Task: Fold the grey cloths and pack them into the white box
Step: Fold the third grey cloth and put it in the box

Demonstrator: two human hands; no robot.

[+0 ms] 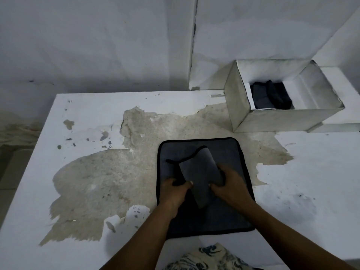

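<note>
Presently, left hand (175, 193) and right hand (231, 189) pinch a half-folded cloth (198, 176).
Risk: beyond the grip it may spring open, or drag the flat cloth (233, 152) beneath.

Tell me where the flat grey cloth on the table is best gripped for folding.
Probably its two near corners, pinched from above on the person's side: the flat cloth lies spread, that edge nearest the hands, so lifting it folds the cloth away. The left hand and right hand grip the held cloth now.
</note>
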